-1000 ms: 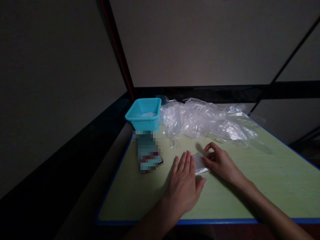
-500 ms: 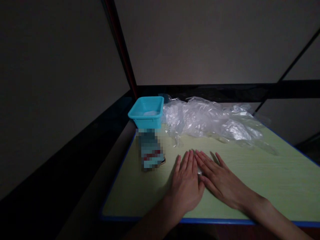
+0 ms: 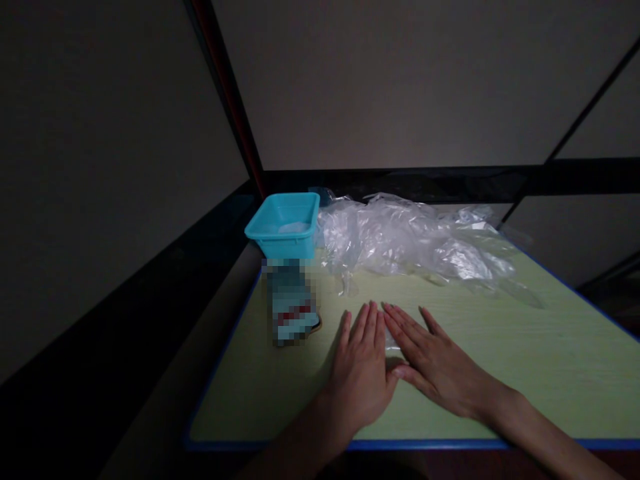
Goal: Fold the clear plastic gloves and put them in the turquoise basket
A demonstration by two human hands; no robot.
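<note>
My left hand (image 3: 362, 372) lies palm down near the front of the table, its fingers stretched out and pointing away from me. Beside it, my right hand (image 3: 444, 365) rests flat too, angled inward, with fingers extended. The thumbs meet or nearly meet. In the gap between the hands shows a small piece of clear plastic (image 3: 391, 341), perhaps a bag; most of it is hidden under my fingers. Beyond the hands spreads a heap of crumpled clear plastic bags (image 3: 400, 237).
A turquoise plastic basket (image 3: 290, 248) with something whitish inside stands at the back left. In front of it lies a blurred-out phone (image 3: 295, 313). The pale green table (image 3: 525, 373) has a blue edge, and walls rise behind and at left.
The view has shifted slightly, so everything sits a little further left. My right thumb has come closer to the left thumb, and the plastic between the hands looks flatter.
</note>
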